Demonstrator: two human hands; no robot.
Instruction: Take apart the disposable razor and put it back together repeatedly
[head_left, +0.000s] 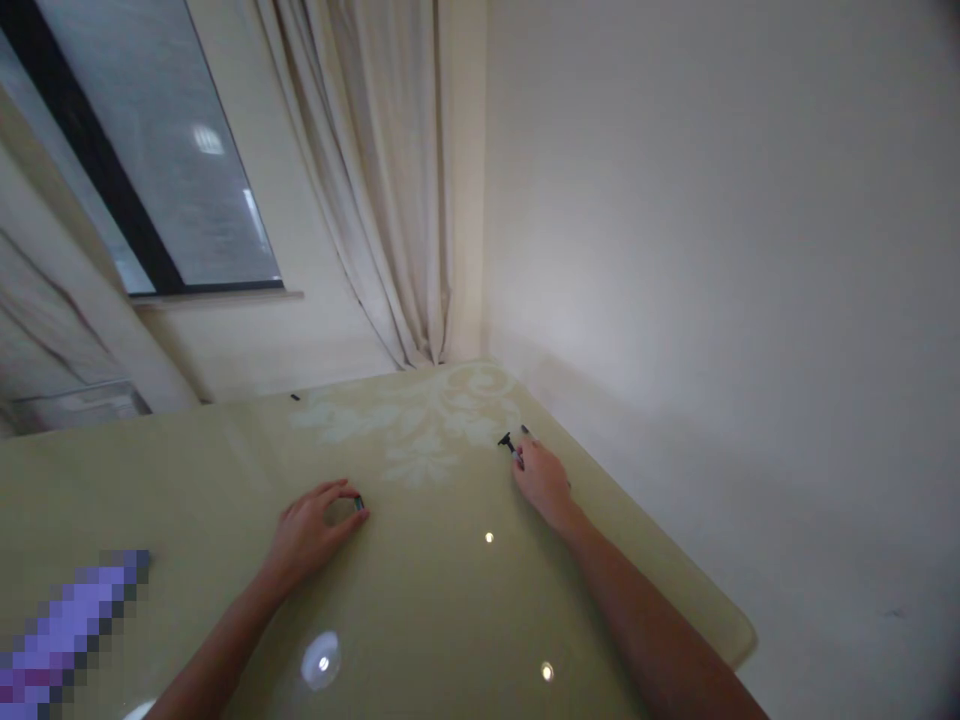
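From where I stood, a purple shape [75, 630] lay at far left on the pale bench [427, 620], blurred into blocks and cut off by the view's edge; I couldn't make out what it was. A small black bit [295, 397] sat near the far edge. The left hand [309, 530] was low and curved, thumb and fingertips pinched on a small dark piece [359, 503] they partly covered. Farther right, past a pale floral pattern [420, 430], the right hand [546, 482] reached forward, fingers closed around a black T-headed tool [506, 440], its handle mostly hidden.
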